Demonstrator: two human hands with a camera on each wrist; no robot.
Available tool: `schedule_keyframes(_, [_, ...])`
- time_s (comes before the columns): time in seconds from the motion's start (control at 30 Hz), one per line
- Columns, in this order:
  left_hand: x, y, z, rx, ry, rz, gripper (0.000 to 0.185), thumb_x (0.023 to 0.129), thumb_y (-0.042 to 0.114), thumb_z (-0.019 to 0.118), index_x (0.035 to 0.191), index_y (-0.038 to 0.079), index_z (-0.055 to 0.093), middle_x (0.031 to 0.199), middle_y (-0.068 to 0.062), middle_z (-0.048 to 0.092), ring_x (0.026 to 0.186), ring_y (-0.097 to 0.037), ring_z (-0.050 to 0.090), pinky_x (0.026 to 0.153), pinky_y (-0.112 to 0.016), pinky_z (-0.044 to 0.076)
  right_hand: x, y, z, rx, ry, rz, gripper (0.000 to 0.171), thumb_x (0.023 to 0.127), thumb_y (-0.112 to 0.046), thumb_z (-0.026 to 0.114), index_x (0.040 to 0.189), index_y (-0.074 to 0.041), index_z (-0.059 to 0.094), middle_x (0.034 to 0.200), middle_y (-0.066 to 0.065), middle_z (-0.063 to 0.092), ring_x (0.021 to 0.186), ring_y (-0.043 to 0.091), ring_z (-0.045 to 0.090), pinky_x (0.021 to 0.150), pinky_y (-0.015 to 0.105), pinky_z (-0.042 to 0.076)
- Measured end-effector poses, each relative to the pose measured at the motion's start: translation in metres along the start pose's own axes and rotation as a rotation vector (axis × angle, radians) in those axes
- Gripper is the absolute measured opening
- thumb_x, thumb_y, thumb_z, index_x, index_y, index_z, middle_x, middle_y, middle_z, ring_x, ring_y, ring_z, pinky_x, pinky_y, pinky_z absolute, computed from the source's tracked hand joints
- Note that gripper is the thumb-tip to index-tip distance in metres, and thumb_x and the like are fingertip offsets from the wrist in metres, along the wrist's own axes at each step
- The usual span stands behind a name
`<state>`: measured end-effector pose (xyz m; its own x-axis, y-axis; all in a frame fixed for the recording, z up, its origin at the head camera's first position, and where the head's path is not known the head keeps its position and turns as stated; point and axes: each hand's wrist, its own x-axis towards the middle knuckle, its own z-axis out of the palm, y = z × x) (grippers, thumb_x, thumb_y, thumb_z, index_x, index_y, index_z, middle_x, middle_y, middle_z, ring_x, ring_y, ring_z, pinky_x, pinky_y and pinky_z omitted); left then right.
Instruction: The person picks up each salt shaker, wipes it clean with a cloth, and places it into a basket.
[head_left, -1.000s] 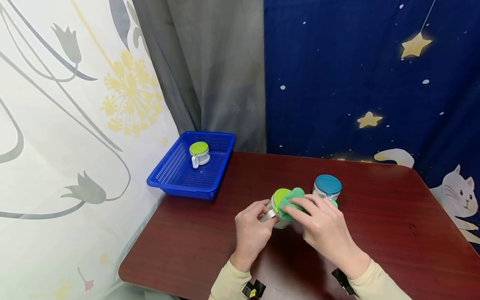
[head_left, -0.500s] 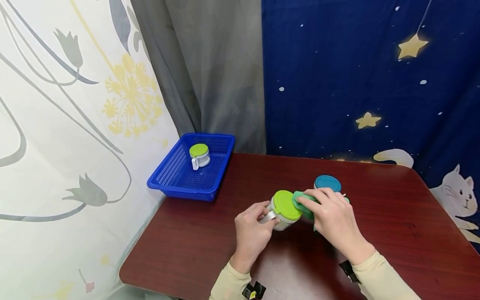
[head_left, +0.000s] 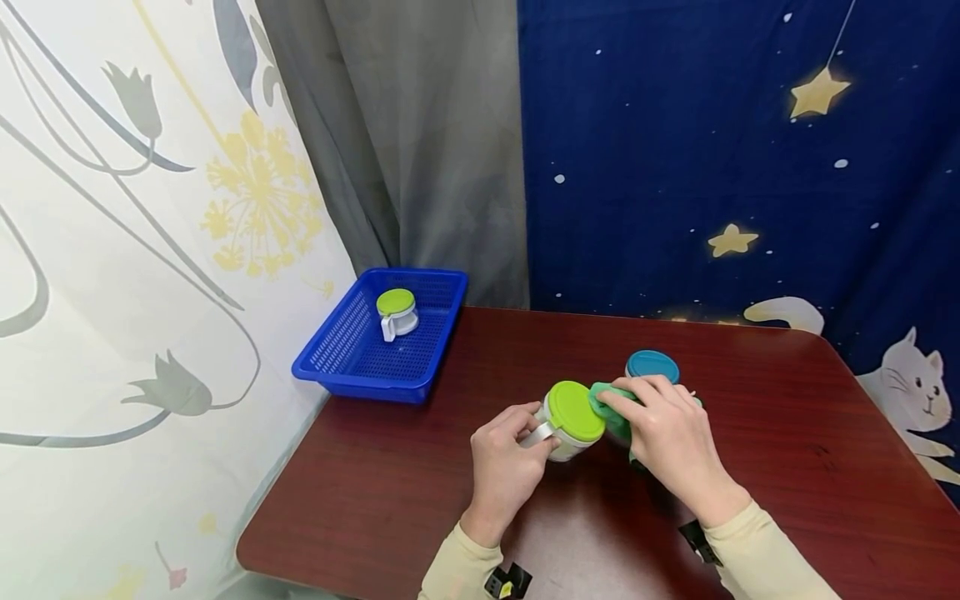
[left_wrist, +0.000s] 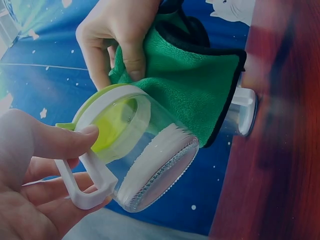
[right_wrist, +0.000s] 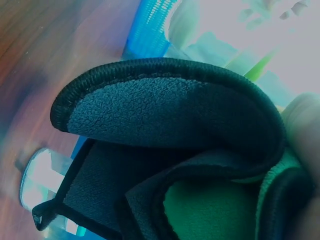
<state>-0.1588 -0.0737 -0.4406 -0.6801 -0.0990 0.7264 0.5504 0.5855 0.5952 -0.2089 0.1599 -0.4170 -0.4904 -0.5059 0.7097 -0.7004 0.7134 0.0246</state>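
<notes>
Your left hand point(head_left: 504, 467) fingers pinch jar point(head_left: 567, 429) handle; your right hand point(head_left: 670, 442) fingers curl round green cloth point(left_wrist: 192, 90), pressing jar side.

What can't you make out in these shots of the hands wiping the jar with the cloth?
- Teal-lidded jar: head view, its body is hidden behind the right hand and green cloth.
- Green-lidded jar: right wrist view, blocked by the folded cloth close to the lens.
- Left hand: left wrist view, cut off by the frame edge.
- Jar in the blue basket: too small to show contents.
</notes>
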Motion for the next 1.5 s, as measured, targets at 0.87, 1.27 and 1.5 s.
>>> schedule_keyframes(0.87, [-0.001, -0.005, 0.004, 0.032, -0.028, 0.062, 0.028, 0.062, 0.003, 0.091, 0.075, 0.014, 0.068, 0.084, 0.002, 0.070, 0.068, -0.006, 0.064, 0.066, -0.026, 0.057, 0.015, -0.045, -0.007, 0.166, 0.101, -0.117, 0.045, 0.081, 0.003, 0.053, 0.114, -0.019, 0.076, 0.109, 0.001, 0.069, 0.097, 0.024, 0.062, 0.079, 0.048, 0.055])
schedule_keyframes(1.27, [-0.004, -0.007, 0.002, 0.011, -0.027, 0.034, 0.029, 0.061, 0.005, 0.094, 0.075, 0.013, 0.070, 0.095, -0.002, 0.074, 0.073, -0.008, 0.066, 0.067, -0.027, 0.057, 0.009, -0.034, -0.002, 0.103, 0.045, -0.078, 0.048, 0.078, 0.006, 0.057, 0.114, -0.020, 0.076, 0.113, 0.003, 0.069, 0.101, 0.026, 0.062, 0.076, 0.049, 0.056])
schedule_keyframes(1.5, [-0.006, -0.007, 0.000, 0.009, -0.017, 0.025, 0.029, 0.061, 0.005, 0.094, 0.081, 0.011, 0.074, 0.090, 0.000, 0.073, 0.074, -0.008, 0.067, 0.066, -0.026, 0.057, 0.000, -0.011, 0.009, 0.036, -0.024, -0.005, 0.045, 0.082, 0.004, 0.063, 0.116, -0.021, 0.075, 0.116, 0.003, 0.068, 0.105, 0.028, 0.061, 0.069, 0.046, 0.054])
